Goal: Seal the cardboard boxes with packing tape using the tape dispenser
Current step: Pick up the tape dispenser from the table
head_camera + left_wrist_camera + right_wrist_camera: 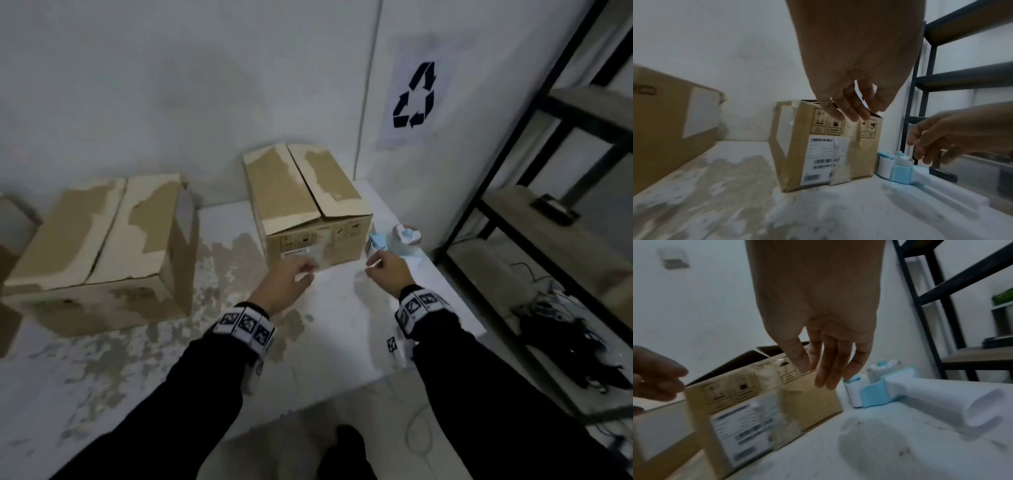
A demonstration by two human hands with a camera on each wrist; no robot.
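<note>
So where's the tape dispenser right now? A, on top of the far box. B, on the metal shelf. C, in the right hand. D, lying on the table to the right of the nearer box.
D: the blue and white tape dispenser lies on the table just right of the nearer box, and the right hand near it holds nothing.

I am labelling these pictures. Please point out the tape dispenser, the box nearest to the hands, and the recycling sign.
tape dispenser (pixel 920 390): right wrist view, on its white handle.
nearest box (pixel 291 192): head view, on its left top flap.
recycling sign (pixel 416 96): head view, on the dark arrows.
</note>
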